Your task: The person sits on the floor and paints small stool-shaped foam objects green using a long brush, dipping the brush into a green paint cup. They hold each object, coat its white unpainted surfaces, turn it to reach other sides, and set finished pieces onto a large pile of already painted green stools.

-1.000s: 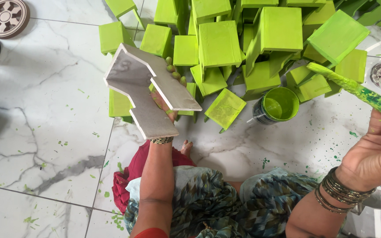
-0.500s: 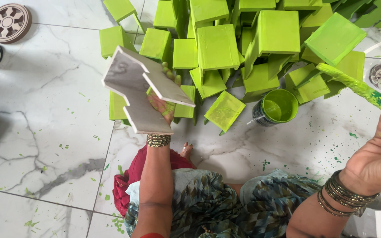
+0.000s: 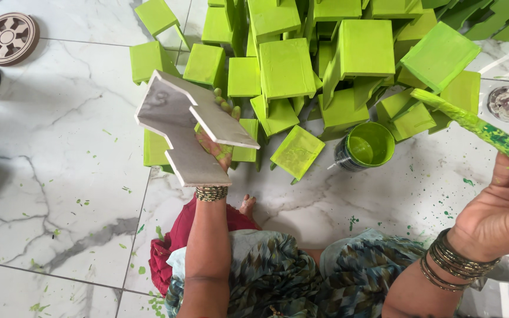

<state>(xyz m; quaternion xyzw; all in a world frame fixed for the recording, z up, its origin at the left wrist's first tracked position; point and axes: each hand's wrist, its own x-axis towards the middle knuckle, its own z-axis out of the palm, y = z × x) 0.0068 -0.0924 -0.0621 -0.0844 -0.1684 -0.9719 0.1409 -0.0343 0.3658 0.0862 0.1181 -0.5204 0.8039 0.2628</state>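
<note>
Covering most of the view, the white marble floor (image 3: 48, 176) is flecked with green paint. A heap of green painted wooden pieces (image 3: 301, 65) fills the upper middle, stacked and leaning on one another. In front of the heap, raised above the floor, the left hand (image 3: 216, 144) grasps an unpainted grey wooden piece (image 3: 187, 126) from beneath, its fingers closed around the underside. Right of it, an open can of green paint (image 3: 365, 146) stands on the floor against the edge of the heap. At the right edge, the right hand (image 3: 502, 215) is clenched around the handle of a green-smeared paintbrush (image 3: 472, 126), held in the air, well apart from the grey piece. Bangles circle both wrists. A round patterned drain cover (image 3: 6, 38) sits at upper left.
</note>
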